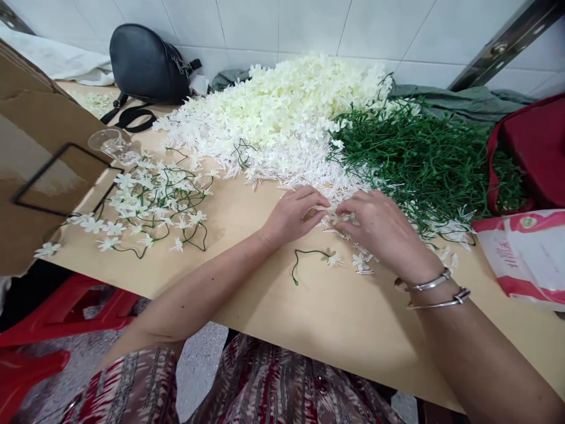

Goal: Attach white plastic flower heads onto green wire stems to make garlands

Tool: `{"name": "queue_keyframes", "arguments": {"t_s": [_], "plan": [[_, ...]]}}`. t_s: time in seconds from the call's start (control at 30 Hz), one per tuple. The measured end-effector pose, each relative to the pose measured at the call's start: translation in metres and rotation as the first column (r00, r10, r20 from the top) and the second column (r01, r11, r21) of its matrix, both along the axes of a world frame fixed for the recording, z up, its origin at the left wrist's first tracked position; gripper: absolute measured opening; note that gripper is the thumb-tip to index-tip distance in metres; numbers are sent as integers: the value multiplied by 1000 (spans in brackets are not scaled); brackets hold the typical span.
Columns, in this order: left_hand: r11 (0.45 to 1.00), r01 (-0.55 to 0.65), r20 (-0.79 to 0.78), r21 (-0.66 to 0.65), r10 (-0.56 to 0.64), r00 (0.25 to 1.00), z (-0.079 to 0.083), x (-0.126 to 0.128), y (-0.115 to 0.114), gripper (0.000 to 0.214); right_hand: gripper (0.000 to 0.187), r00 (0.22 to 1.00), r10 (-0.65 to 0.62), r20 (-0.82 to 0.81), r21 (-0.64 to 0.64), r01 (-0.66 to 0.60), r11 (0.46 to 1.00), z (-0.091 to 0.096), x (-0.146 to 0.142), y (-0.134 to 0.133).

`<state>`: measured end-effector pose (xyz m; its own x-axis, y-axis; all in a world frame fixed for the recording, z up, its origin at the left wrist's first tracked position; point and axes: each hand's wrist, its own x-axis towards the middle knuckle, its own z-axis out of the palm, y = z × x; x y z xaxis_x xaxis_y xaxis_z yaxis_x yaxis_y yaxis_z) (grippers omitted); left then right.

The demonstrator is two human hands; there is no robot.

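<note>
My left hand (300, 213) is closed in a pinch above the front edge of a pile of thin white stamens (304, 168). What lies between its fingertips is too small to make out. Just to its right, my right hand (380, 228) is closed too, with white artificial flower petals (349, 218) showing at its fingers. The fingertips of both hands nearly meet. Below them on the table lies a green plastic stem (309, 252) with a white tuft at one end. Loose white petals and stamens (362, 262) rest beside my right hand.
Behind stand heaps of white petals (309, 88) and green stems (410, 159). At left are several stemmed white flowers (154, 194), a cardboard box (48, 135) and a black bag (148, 65). A red bag (536, 147) and a pink-white packet (525, 253) lie right.
</note>
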<state>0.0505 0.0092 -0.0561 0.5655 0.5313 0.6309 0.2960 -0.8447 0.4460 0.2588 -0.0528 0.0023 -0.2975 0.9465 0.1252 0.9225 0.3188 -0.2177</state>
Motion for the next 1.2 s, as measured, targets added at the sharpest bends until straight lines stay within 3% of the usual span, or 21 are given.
{"name": "queue_keyframes", "arguments": {"t_s": [0.1,0.17,0.27,0.33,0.57,0.63,0.77,0.87,0.97,1.03,1.2], "plan": [[1000,10,49,12,-10,999,-1,1,1,15,16,998,-42,-36,43,44,998,-5,3,0],[1000,11,47,22,-12,999,-1,2,2,17,15,974,-89,-207,81,107,991,-7,8,0],[999,34,78,-13,-33,996,1,3,2,21,10,853,-121,-508,57,173,983,-5,11,-1],[995,61,126,-77,-51,991,3,3,2,27,9,761,-118,-638,-9,146,989,-3,8,-2],[945,96,223,-313,-25,975,9,4,-3,24,7,590,-184,-786,-123,142,982,-14,-11,-3],[923,49,225,-383,42,973,12,4,-3,25,10,620,-190,-762,-142,126,982,-13,-10,-5],[870,-21,272,-492,176,946,15,4,-4,29,4,889,12,-457,-139,-85,987,-6,-5,-9],[807,-8,292,-591,223,930,16,4,-4,34,13,948,114,-296,-136,-160,978,-4,-3,-10],[716,67,337,-695,242,910,15,4,-4,36,14,923,85,-375,-82,-124,989,-4,-3,-9],[661,124,375,-740,252,892,15,4,-3,38,10,862,15,-507,-27,-33,999,-3,-3,-9],[605,199,431,-771,267,862,17,5,-3,39,6,669,-137,-730,20,221,975,-5,-8,-8]]}}
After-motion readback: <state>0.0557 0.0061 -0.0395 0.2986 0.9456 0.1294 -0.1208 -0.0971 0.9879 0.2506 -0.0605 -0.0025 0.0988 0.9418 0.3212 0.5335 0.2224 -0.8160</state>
